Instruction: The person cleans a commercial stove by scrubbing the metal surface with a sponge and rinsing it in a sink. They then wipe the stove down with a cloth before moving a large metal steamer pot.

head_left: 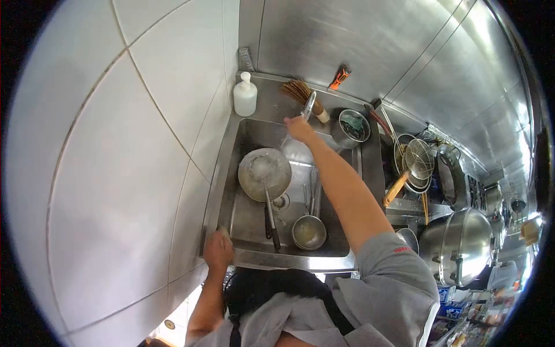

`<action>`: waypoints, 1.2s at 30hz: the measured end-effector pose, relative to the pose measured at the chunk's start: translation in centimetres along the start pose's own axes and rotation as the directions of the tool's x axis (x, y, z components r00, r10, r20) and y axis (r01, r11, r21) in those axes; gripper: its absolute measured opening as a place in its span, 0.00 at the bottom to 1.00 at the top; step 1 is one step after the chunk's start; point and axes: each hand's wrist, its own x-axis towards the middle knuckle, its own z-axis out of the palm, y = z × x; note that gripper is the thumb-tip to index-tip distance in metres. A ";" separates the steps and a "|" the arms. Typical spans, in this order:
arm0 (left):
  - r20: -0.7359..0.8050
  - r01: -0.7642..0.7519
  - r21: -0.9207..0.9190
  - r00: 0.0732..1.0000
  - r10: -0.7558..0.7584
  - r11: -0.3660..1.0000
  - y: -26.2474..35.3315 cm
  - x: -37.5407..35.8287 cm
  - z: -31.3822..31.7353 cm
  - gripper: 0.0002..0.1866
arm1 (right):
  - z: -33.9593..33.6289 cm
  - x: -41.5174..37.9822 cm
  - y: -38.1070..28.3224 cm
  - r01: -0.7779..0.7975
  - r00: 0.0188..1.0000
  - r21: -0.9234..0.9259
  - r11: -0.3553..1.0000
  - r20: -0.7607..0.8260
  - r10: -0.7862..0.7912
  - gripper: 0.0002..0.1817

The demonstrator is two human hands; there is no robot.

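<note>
My right hand reaches across the sink and closes at the lower end of the metal faucet. Below it is a whitish blur, perhaps running water. My left hand is closed at the sink's front left corner, with a small yellowish edge showing at its fingers that I cannot identify. In the basin sits a round pan holding cloudy water, its dark handle pointing towards me. To its right lies a smaller metal ladle with some liquid in its bowl.
A white pump bottle stands at the back left corner. Behind the faucet lies a bristle brush. At the right are a metal pot, a wood-handled strainer and a large steel vessel. A tiled wall borders the left.
</note>
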 end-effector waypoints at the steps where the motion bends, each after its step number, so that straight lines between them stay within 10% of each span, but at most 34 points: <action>1: -0.152 -0.203 0.150 0.962 0.226 0.968 -3.2 -1.5 2.3 0.11 | -0.9 -0.5 -0.6 0.005 1.000 0.006 1.000 -0.005 -0.005 0.13; 2: -0.257 -0.366 0.327 0.853 0.455 0.871 -5.0 -2.0 3.3 0.10 | -2.5 -1.1 -1.5 0.028 0.997 -0.137 0.990 0.069 -0.019 0.13; 7: -0.417 -0.268 0.272 0.833 0.364 0.924 -0.5 -2.1 1.2 0.10 | -0.6 0.6 1.2 0.204 0.975 -0.345 0.916 -0.017 -0.223 0.19; 9: -0.393 -0.267 0.224 0.855 0.338 0.937 -0.8 -2.1 1.4 0.10 | 0.9 1.2 3.0 0.068 0.973 -0.221 0.973 0.230 -0.016 0.24; 12: -0.355 -0.287 0.199 0.870 0.342 0.937 -0.8 -1.9 1.3 0.10 | 1.8 0.4 2.8 -0.251 0.960 -0.267 0.930 0.054 0.275 0.27; 19: -0.359 -0.302 0.172 0.867 0.345 0.938 -0.4 -2.1 1.2 0.11 | 1.4 -3.2 2.0 -0.272 0.939 -0.171 0.947 0.166 0.300 0.37; 21: -0.367 -0.290 0.175 0.868 0.336 0.941 0.0 -1.8 1.3 0.11 | 3.7 -6.0 1.6 -0.182 0.983 -0.321 0.929 -0.081 0.164 0.35; 23: -0.344 -0.296 0.171 0.876 0.339 0.940 -0.3 -2.9 1.1 0.10 | 1.1 -10.3 -1.2 -0.171 0.952 -0.313 0.934 0.190 0.238 0.33; 29: -0.295 -0.401 0.110 0.861 0.415 0.909 -2.5 -2.5 2.7 0.12 | 1.7 -29.3 -9.3 -0.346 0.714 0.061 0.936 0.665 0.220 0.29; 31: -0.330 -0.339 0.218 0.857 0.396 0.915 -2.9 -2.8 2.9 0.13 | 0.9 -34.9 -12.8 -0.454 0.762 0.182 0.872 0.586 0.275 0.28; 33: -0.310 -0.402 0.135 0.851 0.424 0.906 -1.5 -3.7 1.4 0.13 | 0.0 -41.6 -16.6 -0.306 0.952 0.309 0.900 0.131 0.278 0.24; 36: -0.255 -0.367 0.085 0.891 0.377 0.926 -3.8 -1.7 2.7 0.13 | -0.5 -48.4 -19.6 -0.320 0.944 0.631 0.707 0.149 0.293 0.25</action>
